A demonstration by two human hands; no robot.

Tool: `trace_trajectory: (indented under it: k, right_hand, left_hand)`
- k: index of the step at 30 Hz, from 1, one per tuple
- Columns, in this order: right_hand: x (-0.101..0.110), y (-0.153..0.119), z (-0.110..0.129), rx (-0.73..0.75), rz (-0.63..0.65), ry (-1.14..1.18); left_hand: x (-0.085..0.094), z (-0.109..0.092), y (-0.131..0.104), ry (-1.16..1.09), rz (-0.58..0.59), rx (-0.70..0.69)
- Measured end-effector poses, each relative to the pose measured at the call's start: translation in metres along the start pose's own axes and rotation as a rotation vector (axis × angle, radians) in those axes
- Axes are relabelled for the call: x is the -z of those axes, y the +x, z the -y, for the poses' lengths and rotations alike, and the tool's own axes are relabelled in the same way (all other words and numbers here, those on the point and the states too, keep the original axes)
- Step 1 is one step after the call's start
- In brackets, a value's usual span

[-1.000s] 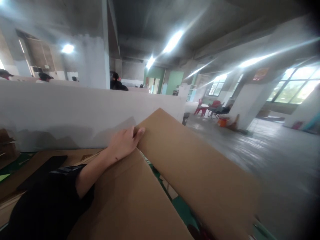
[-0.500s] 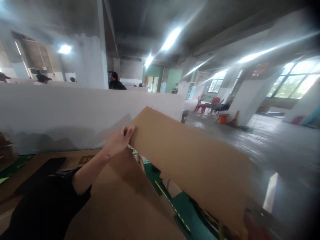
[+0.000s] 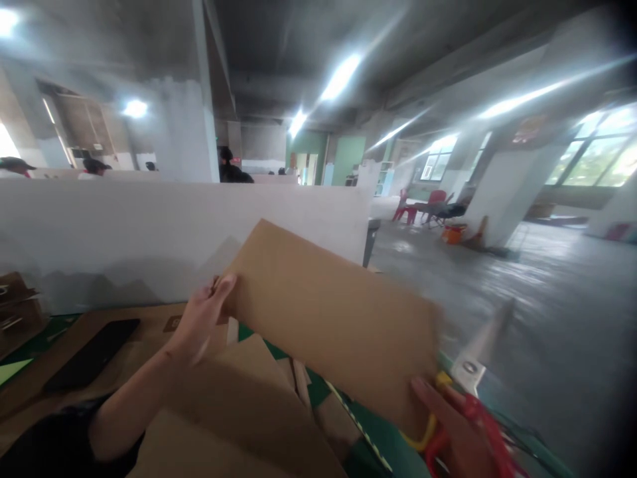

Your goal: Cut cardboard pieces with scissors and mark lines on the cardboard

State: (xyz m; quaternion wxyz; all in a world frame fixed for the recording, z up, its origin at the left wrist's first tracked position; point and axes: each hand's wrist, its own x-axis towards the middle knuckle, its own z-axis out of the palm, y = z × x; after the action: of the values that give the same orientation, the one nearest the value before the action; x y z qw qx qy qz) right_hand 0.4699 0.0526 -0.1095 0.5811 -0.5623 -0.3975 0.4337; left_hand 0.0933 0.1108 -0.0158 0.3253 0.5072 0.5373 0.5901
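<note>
A rectangular piece of brown cardboard (image 3: 328,312) is held up at a tilt in front of me. My left hand (image 3: 206,312) grips its left edge, thumb on the near face. At its lower right corner is my right hand (image 3: 452,418), closed around scissors (image 3: 480,411) with red handles, blades pointing up and away. The right thumb lies against the cardboard too; whether those fingers also clamp it, I cannot tell. Below lies a larger cardboard sheet (image 3: 233,411) over the green tabletop (image 3: 373,425), with a yellow strip marked like a tape measure (image 3: 355,415).
A black flat object (image 3: 92,355) rests on cardboard at the left, near small cardboard boxes (image 3: 20,305). A white partition (image 3: 124,239) stands behind the table, and people's heads (image 3: 231,166) show beyond it. Red chairs (image 3: 405,207) and an orange bucket (image 3: 452,234) are on the floor at right.
The raised cardboard and my left hand have moved left and slightly down. My right hand with the scissors has come into clearer view at the cardboard's right corner.
</note>
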Motion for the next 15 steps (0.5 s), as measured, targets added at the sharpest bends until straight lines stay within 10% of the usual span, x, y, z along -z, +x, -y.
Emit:
trace_trajectory:
  k: [4,15]
  right_hand:
    - [-0.028,0.012,0.014,-0.014,0.046,0.072]
    - [-0.06,0.022,-0.023,0.127,0.116,-0.057]
  left_hand:
    - [-0.011,0.004,-0.031,-0.579,0.104,0.134]
    - [-0.032,0.032,-0.057,-0.167,0.496,0.051]
